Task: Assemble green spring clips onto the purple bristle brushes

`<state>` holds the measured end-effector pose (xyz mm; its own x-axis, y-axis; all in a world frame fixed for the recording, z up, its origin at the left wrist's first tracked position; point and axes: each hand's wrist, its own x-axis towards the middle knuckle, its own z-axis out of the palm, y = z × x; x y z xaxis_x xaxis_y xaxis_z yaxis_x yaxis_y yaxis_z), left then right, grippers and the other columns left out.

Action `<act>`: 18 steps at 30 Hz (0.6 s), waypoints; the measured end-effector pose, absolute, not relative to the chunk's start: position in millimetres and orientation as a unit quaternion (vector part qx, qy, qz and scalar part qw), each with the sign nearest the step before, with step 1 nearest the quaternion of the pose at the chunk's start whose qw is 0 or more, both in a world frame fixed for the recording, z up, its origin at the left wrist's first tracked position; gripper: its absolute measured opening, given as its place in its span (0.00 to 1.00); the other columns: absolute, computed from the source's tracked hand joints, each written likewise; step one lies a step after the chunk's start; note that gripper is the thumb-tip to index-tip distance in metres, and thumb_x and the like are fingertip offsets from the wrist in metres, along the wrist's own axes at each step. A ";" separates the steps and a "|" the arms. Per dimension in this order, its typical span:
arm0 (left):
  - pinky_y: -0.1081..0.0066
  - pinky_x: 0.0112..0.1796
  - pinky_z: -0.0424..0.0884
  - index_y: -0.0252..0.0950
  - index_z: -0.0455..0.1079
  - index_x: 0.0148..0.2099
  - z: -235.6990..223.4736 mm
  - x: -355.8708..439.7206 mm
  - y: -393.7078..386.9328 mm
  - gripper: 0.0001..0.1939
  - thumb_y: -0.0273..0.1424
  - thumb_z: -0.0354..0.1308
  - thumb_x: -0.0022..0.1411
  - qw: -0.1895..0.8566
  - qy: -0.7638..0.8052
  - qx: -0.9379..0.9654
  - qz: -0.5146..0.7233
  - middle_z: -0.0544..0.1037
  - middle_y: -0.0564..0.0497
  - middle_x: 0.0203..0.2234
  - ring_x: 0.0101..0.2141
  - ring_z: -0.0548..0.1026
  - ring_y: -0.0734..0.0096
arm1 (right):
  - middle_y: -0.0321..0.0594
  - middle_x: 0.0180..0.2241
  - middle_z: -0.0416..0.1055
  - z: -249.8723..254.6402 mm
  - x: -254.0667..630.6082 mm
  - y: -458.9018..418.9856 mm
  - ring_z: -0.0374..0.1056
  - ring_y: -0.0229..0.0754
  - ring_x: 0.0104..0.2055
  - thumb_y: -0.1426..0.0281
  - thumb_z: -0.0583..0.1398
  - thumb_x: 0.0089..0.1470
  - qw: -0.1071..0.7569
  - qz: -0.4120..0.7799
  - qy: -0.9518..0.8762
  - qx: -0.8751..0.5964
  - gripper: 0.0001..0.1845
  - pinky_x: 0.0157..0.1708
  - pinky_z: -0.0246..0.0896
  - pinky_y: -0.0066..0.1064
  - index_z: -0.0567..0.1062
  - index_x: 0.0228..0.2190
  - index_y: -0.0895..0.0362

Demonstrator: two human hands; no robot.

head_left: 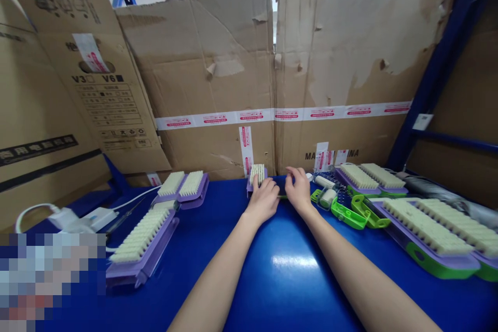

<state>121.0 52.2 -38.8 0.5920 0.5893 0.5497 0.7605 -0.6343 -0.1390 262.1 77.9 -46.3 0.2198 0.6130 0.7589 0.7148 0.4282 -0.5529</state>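
Left hand (263, 201), brush (257, 170) at fingertips

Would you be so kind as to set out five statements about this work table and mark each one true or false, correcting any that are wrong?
1. The left hand is at a purple brush with pale bristles. True.
2. The table's surface is yellow. False: the table is blue.
3. Loose bright green parts lie to the right of the right hand. True.
4. The right hand rests on the white plug at the far left. False: it is close to the left hand.
5. Printed tape runs across the cardboard behind the table. True.
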 end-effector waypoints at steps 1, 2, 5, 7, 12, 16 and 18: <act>0.44 0.58 0.45 0.36 0.68 0.39 -38.5 121.6 51.7 0.06 0.27 0.51 0.59 0.193 -0.377 -0.875 -0.232 0.73 0.45 0.39 0.52 0.65 0.59 | 0.46 0.35 0.68 -44.2 263.2 76.9 0.65 0.44 0.39 0.73 0.48 0.53 0.573 -0.053 -0.614 -0.541 0.18 0.42 0.60 0.34 0.73 0.40 0.61; 0.45 0.58 0.45 0.36 0.68 0.39 -37.9 122.2 51.2 0.07 0.26 0.50 0.60 0.208 -0.371 -0.875 -0.231 0.73 0.45 0.39 0.51 0.66 0.60 | 0.47 0.36 0.68 -42.2 264.1 75.8 0.64 0.44 0.39 0.73 0.48 0.53 0.571 -0.060 -0.606 -0.550 0.18 0.43 0.59 0.34 0.73 0.40 0.61; 0.48 0.58 0.46 0.36 0.68 0.38 -34.9 122.8 50.7 0.08 0.24 0.48 0.60 0.253 -0.378 -0.856 -0.246 0.73 0.44 0.39 0.49 0.67 0.60 | 0.47 0.38 0.67 -37.3 264.8 72.1 0.63 0.46 0.42 0.73 0.47 0.54 0.556 -0.076 -0.590 -0.580 0.18 0.44 0.57 0.36 0.72 0.42 0.60; 0.48 0.58 0.48 0.36 0.68 0.38 -32.7 120.9 51.5 0.08 0.25 0.48 0.61 0.267 -0.392 -0.837 -0.272 0.73 0.44 0.40 0.47 0.68 0.60 | 0.47 0.40 0.67 -35.1 263.2 69.0 0.62 0.47 0.44 0.72 0.48 0.54 0.545 -0.094 -0.581 -0.597 0.18 0.45 0.55 0.37 0.72 0.43 0.58; 0.53 0.55 0.51 0.34 0.69 0.38 -27.8 108.6 55.5 0.11 0.29 0.45 0.64 0.271 -0.442 -0.786 -0.336 0.74 0.43 0.37 0.43 0.69 0.61 | 0.49 0.43 0.65 -27.8 257.0 60.9 0.59 0.49 0.46 0.72 0.49 0.53 0.491 -0.136 -0.600 -0.617 0.19 0.45 0.53 0.38 0.71 0.45 0.58; 0.59 0.50 0.57 0.34 0.68 0.35 -26.3 95.5 61.8 0.13 0.32 0.44 0.65 0.252 -0.506 -0.738 -0.368 0.75 0.44 0.32 0.38 0.70 0.62 | 0.49 0.43 0.66 -10.0 259.1 56.1 0.60 0.50 0.46 0.74 0.50 0.52 0.442 -0.150 -0.653 -0.596 0.19 0.45 0.54 0.38 0.72 0.44 0.60; 0.63 0.43 0.60 0.34 0.67 0.33 -27.0 88.3 66.6 0.15 0.33 0.43 0.66 0.230 -0.544 -0.711 -0.381 0.74 0.45 0.30 0.36 0.71 0.63 | 0.49 0.41 0.67 3.2 264.9 53.2 0.61 0.49 0.46 0.74 0.49 0.52 0.450 -0.148 -0.643 -0.601 0.19 0.45 0.55 0.36 0.73 0.43 0.61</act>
<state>88.3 66.6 -27.0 0.1176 0.5996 0.7916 0.9494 -0.3017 0.0875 264.9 53.2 3.2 0.1283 0.6405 0.7572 0.9066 0.2337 -0.3514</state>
